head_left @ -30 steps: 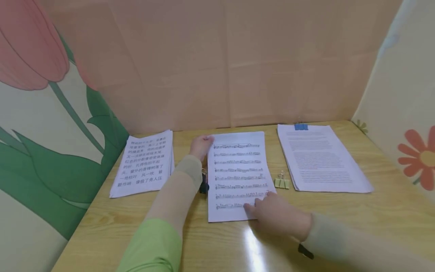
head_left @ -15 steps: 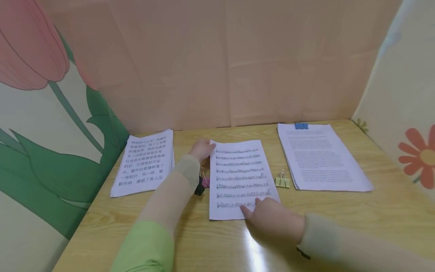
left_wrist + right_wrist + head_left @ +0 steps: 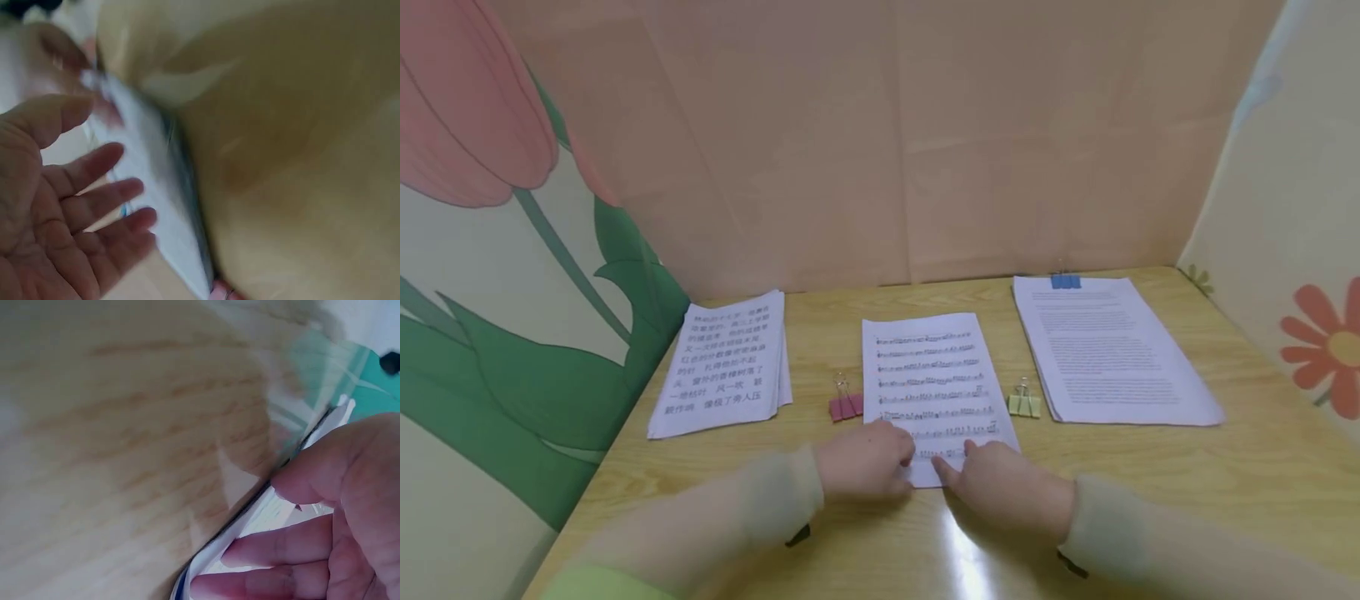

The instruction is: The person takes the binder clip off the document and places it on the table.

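A stack of sheet music (image 3: 928,375) lies on the wooden table, in the middle of the head view. My left hand (image 3: 865,458) is at its lower left corner. In the left wrist view the left fingers (image 3: 103,203) are spread and slightly bent beside the white pages, with nothing gripped. My right hand (image 3: 1003,483) rests at the lower right corner, thumb and forefinger over the printed page. In the right wrist view the right fingertips (image 3: 240,550) touch the paper near its edge, fingers fairly straight. A pink binder clip (image 3: 846,407) stands left of the stack, a pale yellow binder clip (image 3: 1024,405) right of it.
To the left lies a pile of pages with large print (image 3: 722,367), its sheets slightly uneven. At the right is another pile of printed pages (image 3: 1112,358), with a blue binder clip (image 3: 1066,282) on its top edge. Painted walls and a pinkish backdrop (image 3: 895,150) border the table (image 3: 700,492).
The left hand has left the sheet music's upper left corner and come down to its lower left, uncovering the pink clip. The stack's top edge sits nearer me; the right hand stays at the lower right.
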The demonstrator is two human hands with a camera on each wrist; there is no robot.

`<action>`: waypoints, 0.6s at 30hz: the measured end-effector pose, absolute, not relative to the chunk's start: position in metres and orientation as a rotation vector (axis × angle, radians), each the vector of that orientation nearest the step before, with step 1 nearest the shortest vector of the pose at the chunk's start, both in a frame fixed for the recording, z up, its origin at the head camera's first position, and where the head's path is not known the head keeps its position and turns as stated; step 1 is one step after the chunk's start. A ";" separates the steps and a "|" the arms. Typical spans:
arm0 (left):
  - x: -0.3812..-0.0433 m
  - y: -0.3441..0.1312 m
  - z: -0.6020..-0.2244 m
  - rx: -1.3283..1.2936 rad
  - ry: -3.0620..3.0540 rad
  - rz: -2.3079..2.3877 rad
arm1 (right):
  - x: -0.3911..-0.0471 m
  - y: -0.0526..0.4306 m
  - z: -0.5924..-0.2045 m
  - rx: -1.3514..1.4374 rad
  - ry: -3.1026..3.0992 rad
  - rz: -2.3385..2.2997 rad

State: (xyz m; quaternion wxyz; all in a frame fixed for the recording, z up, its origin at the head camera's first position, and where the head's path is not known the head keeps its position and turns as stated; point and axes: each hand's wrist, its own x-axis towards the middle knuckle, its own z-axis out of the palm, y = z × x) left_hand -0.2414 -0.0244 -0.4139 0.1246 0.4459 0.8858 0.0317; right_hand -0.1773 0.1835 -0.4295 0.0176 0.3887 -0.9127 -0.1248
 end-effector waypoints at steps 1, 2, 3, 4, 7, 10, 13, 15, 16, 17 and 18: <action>-0.234 -0.026 -0.417 1.319 2.581 0.061 | -0.177 0.184 -0.430 1.209 -2.830 -0.376; -0.229 -0.028 -0.420 1.329 2.587 0.034 | -0.176 0.185 -0.431 1.209 -2.823 -0.361; -0.225 -0.029 -0.423 1.331 2.601 0.005 | -0.176 0.185 -0.431 1.209 -2.814 -0.350; -0.223 -0.030 -0.426 1.342 2.616 -0.017 | -0.176 0.186 -0.432 1.212 -2.805 -0.354; -0.220 -0.031 -0.431 1.342 2.648 -0.004 | -0.176 0.186 -0.432 1.220 -2.772 -0.349; -0.220 -0.032 -0.432 1.337 2.659 0.020 | -0.176 0.186 -0.431 1.226 -2.760 -0.346; -0.221 -0.031 -0.430 1.330 2.663 0.023 | -0.177 0.184 -0.430 1.230 -2.751 -0.355; -0.224 -0.031 -0.430 1.325 2.667 0.011 | -0.177 0.183 -0.428 1.224 -2.761 -0.368; -0.225 -0.030 -0.430 1.326 2.667 0.002 | -0.177 0.182 -0.428 1.219 -2.770 -0.378; -0.226 -0.030 -0.431 1.326 2.668 -0.009 | -0.177 0.182 -0.427 1.212 -2.783 -0.381; -0.227 -0.030 -0.431 1.330 2.669 -0.022 | -0.177 0.181 -0.426 1.202 -2.799 -0.379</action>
